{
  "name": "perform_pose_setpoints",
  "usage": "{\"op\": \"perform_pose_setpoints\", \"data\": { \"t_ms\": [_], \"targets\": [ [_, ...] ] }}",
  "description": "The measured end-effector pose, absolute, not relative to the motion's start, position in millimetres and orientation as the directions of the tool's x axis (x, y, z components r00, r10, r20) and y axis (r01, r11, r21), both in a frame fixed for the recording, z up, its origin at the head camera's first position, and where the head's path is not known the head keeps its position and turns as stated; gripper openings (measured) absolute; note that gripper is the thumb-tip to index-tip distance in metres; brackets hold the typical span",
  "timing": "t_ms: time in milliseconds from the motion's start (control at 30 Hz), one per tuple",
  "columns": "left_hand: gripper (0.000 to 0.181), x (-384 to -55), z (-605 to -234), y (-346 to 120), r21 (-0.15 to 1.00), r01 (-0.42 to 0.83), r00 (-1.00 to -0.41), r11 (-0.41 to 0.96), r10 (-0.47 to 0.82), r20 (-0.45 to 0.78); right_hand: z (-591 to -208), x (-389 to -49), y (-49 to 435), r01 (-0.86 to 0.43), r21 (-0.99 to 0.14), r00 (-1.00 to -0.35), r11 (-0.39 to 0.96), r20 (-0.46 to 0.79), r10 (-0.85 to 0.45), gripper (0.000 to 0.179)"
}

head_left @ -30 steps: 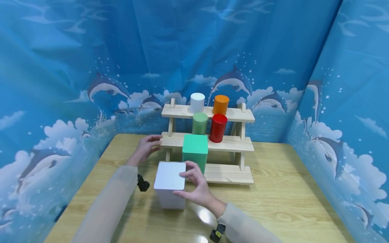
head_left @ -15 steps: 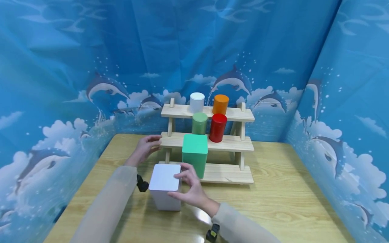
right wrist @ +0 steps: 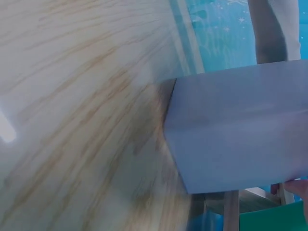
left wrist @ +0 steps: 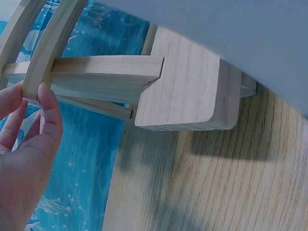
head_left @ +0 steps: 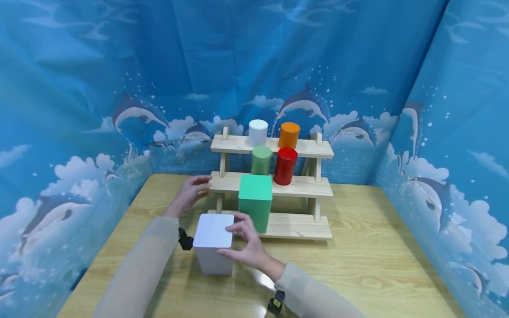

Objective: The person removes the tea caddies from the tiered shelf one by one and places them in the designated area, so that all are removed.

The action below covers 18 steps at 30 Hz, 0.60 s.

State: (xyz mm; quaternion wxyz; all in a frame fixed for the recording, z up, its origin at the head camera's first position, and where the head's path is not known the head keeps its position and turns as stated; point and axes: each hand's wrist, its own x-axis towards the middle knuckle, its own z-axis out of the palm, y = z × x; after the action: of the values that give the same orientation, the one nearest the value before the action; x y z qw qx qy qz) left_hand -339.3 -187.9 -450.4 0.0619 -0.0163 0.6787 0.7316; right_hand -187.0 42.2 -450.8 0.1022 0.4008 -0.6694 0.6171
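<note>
In the head view my right hand (head_left: 250, 247) grips the white box (head_left: 213, 230) near its top, thumb on the front side and fingers toward the back. The box is upright at the rack's front left; I cannot tell whether its bottom touches the table. The right wrist view shows the box (right wrist: 236, 130) large, its lower end by the wood surface. My left hand (head_left: 190, 194) pinches the left end of the wooden three-step rack's (head_left: 310, 187) middle board, thumb and fingers seen in the left wrist view (left wrist: 31, 149). A green box (head_left: 255, 190) stands upright at the lowest step.
On the middle board stand a light green cylinder (head_left: 261, 161) and a red cylinder (head_left: 285, 167). The top board bears a white cylinder (head_left: 258, 133) and an orange one (head_left: 289, 135). Blue dolphin-print curtains (head_left: 159, 88) enclose the wooden table (head_left: 366, 256) behind and on both sides.
The white box has shifted left, away from the green box, together with my right hand, mostly in the first half second. My left hand stays at the rack.
</note>
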Motion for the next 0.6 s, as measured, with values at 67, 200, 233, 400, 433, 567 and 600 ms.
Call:
{"op": "perform_pose_setpoints", "data": {
  "t_ms": [67,200,233,400,433,567,600],
  "targets": [
    [0.04,-339.5,-450.1,-187.1,0.992,-0.111,-0.992,-0.067,0.072,-0.106,-450.9,-187.3,43.2,-0.684,-0.726,-0.64,-0.07,0.644,-0.419,0.05],
    [0.041,-339.5,-449.1,-185.7,0.992,-0.11,-0.992,-0.062,0.076,-0.105,-448.7,-186.6,45.7,-0.749,-0.662,-0.591,-0.025,0.685,-0.427,0.06],
    [0.041,-339.5,-448.9,-185.5,0.992,-0.11,-0.992,-0.063,0.077,-0.105,-447.7,-186.1,46.3,-0.765,-0.644,-0.579,-0.01,0.694,-0.427,0.063],
    [0.041,-340.1,-448.4,-186.1,0.99,-0.12,-0.991,-0.075,0.073,-0.114,-444.5,-184.4,49.3,-0.83,-0.554,-0.525,0.071,0.731,-0.435,0.066],
    [0.042,-340.2,-448.7,-186.5,0.99,-0.121,-0.991,-0.073,0.071,-0.115,-445.0,-185.0,49.8,-0.839,-0.538,-0.515,0.081,0.738,-0.435,0.066],
    [0.041,-340.4,-450.0,-187.2,0.99,-0.126,-0.991,-0.064,0.058,-0.122,-454.5,-191.0,52.6,-0.857,-0.508,-0.491,0.091,0.749,-0.446,0.064],
    [0.041,-340.2,-450.3,-187.2,0.99,-0.127,-0.991,-0.061,0.058,-0.124,-458.3,-192.9,53.8,-0.857,-0.507,-0.492,0.096,0.746,-0.448,0.063]
  ]
}}
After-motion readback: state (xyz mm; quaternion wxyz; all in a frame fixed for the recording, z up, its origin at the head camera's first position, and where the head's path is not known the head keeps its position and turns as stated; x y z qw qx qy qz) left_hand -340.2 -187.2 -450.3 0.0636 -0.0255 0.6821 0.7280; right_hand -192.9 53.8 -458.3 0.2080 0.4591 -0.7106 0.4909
